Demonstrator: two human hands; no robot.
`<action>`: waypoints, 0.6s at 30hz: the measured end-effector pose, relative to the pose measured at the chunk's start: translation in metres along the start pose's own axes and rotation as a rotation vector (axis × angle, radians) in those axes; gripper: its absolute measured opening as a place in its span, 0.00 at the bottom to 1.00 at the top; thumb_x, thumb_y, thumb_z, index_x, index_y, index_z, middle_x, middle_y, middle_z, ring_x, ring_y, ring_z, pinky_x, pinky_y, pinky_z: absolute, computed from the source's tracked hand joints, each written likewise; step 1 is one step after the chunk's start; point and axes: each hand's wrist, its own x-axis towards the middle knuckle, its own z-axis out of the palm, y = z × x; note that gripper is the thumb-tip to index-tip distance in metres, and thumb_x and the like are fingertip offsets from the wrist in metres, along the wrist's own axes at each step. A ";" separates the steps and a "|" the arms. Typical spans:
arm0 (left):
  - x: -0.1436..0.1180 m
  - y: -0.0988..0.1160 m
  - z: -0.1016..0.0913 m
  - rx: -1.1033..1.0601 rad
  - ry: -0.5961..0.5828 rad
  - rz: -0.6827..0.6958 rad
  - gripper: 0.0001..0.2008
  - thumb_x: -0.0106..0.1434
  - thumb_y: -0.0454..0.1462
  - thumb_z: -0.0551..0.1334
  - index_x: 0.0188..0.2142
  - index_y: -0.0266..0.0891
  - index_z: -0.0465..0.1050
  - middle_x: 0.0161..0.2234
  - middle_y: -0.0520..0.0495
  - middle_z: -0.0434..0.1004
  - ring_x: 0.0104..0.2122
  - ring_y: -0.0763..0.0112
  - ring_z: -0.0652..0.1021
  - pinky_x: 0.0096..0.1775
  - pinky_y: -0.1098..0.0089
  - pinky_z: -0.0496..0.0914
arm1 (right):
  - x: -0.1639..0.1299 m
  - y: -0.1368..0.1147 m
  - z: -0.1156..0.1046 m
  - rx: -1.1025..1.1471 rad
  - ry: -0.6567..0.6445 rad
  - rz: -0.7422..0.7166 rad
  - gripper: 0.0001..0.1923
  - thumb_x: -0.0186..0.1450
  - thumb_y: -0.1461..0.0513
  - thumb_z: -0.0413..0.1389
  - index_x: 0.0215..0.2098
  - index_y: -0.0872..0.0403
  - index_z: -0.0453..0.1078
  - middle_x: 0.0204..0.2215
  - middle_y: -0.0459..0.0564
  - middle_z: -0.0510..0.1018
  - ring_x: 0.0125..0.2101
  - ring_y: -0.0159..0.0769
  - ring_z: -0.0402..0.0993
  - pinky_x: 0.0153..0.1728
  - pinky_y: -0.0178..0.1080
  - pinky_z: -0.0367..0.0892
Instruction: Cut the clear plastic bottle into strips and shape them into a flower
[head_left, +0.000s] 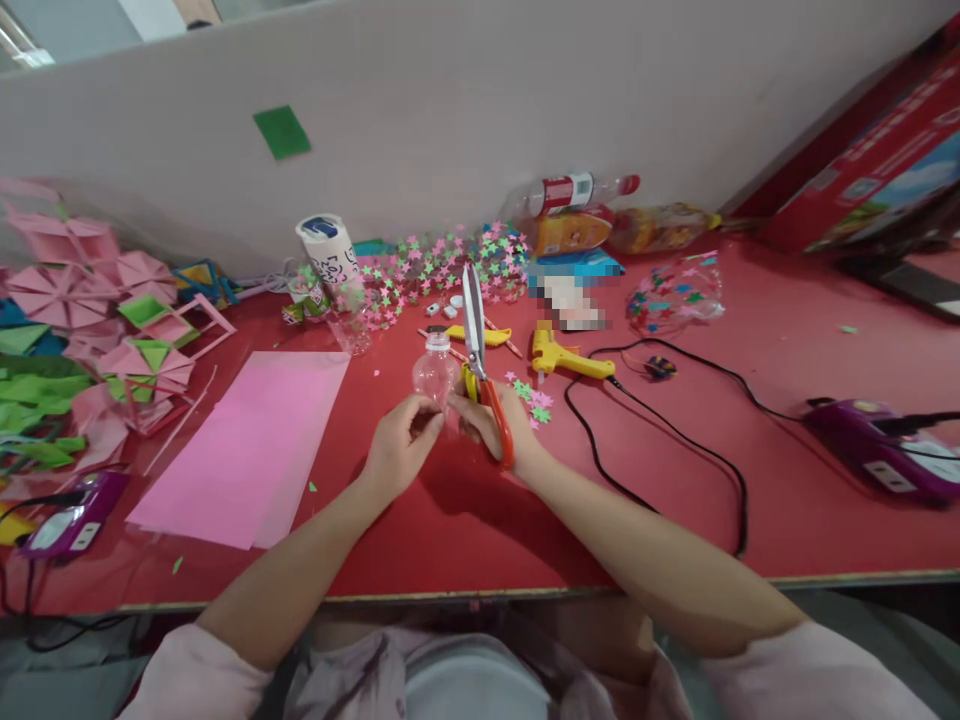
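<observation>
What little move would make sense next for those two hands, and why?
Perhaps tip the scissors toward the clear plastic bottle: the right hand holds them, but they point past the bottle's neck, while the left hand seems to pinch its lower part.

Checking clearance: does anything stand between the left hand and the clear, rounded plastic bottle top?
Nothing visible: the left hand is at the lower edge of the bottle top. Orange-handled metal scissors, in the right hand, stand to its right.

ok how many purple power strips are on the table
2 visible: one purple power strip near the left edge, another power strip at the right edge.
</observation>
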 end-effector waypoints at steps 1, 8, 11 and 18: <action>0.001 0.000 -0.001 -0.041 -0.004 -0.020 0.06 0.60 0.39 0.61 0.32 0.39 0.73 0.28 0.51 0.77 0.27 0.73 0.75 0.34 0.71 0.69 | -0.001 0.001 0.001 0.010 -0.007 0.007 0.19 0.53 0.49 0.62 0.23 0.52 0.61 0.11 0.36 0.62 0.13 0.25 0.57 0.16 0.32 0.53; 0.008 -0.004 -0.008 -0.323 -0.008 -0.140 0.08 0.54 0.40 0.66 0.31 0.38 0.77 0.27 0.51 0.79 0.27 0.73 0.77 0.35 0.70 0.72 | -0.008 0.004 0.005 -0.035 -0.030 0.013 0.15 0.57 0.51 0.59 0.26 0.53 0.64 0.14 0.39 0.67 0.14 0.25 0.58 0.16 0.31 0.55; 0.008 -0.006 -0.007 -0.317 -0.059 -0.139 0.07 0.53 0.38 0.68 0.30 0.37 0.77 0.27 0.51 0.79 0.28 0.73 0.77 0.36 0.71 0.72 | -0.009 0.002 0.006 -0.061 -0.035 -0.007 0.16 0.59 0.50 0.58 0.26 0.53 0.63 0.15 0.40 0.68 0.15 0.26 0.59 0.17 0.31 0.56; 0.011 -0.005 -0.009 -0.555 -0.105 -0.128 0.11 0.50 0.36 0.70 0.34 0.37 0.77 0.23 0.53 0.76 0.23 0.76 0.75 0.28 0.73 0.70 | -0.005 -0.012 -0.002 -0.164 -0.030 -0.080 0.21 0.59 0.45 0.58 0.26 0.52 0.62 0.17 0.39 0.65 0.17 0.27 0.60 0.21 0.33 0.57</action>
